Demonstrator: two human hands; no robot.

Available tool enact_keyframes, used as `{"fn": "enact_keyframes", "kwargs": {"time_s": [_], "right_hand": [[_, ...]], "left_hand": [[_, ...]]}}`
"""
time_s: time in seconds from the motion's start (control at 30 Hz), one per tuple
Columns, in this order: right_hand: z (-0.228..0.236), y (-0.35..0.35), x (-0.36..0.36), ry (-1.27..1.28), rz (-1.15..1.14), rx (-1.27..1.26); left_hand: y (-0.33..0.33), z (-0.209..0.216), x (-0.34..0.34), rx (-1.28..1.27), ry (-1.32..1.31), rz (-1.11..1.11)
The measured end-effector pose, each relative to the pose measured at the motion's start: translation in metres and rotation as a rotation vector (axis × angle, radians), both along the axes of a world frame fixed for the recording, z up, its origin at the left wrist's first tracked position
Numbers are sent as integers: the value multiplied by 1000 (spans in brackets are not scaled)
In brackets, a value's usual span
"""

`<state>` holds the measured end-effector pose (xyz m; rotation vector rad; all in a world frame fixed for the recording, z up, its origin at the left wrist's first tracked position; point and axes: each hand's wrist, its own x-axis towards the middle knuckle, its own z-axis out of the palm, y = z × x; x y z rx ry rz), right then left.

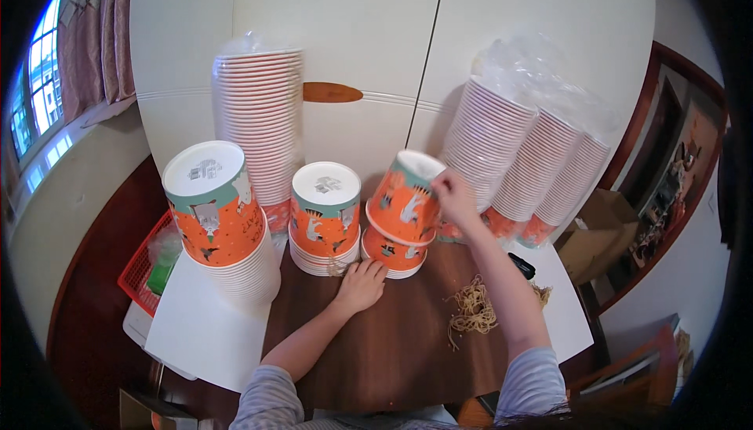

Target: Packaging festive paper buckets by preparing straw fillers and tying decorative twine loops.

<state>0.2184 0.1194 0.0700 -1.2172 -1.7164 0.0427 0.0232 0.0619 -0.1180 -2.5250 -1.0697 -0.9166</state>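
Observation:
My right hand (456, 194) pinches the upper edge of an upside-down orange paper tub (401, 201) with a green band and animal pictures. This tub tilts above another orange tub (394, 253), partly covering it. At that lower tub's rim, my left hand (363, 285) has its fingers curled, with a thin tan string (337, 266) showing beside them. Left of it stands a short upside-down stack of matching tubs (325, 214). Farther left is a taller upside-down stack (212, 206) with many white rims at its base.
Plastic-wrapped tub stacks stand behind at left (259, 116) and right (490, 140). A tangled heap of tan strings (473, 306) lies on the brown tabletop (376, 359), near a black object (522, 266). A red basket (141, 273) is at left, a cardboard box (604, 234) at right.

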Motion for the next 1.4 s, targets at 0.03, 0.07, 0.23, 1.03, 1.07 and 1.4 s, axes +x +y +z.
{"fn": "enact_keyframes", "kwargs": {"time_s": [0.03,0.07,0.23,1.03,1.07,1.4], "right_hand": [[7,5,16,116,-32,-7],[18,5,25,237,-25,6],[46,-48,80,780,184,-52],[-180,-177,26,1611,443,-1131],[-183,-178,26,1595,476,-1116],[-164,-142,102,-169,-110,-262]], "left_hand": [[0,1,3,-23,-10,-11],[0,0,2,-51,-16,-13],[-4,5,0,-47,-16,-27],[-70,95,-43,-1227,-706,-239],[-72,89,-47,-1231,-702,-235],[-72,87,-39,-990,-619,-139]]}}
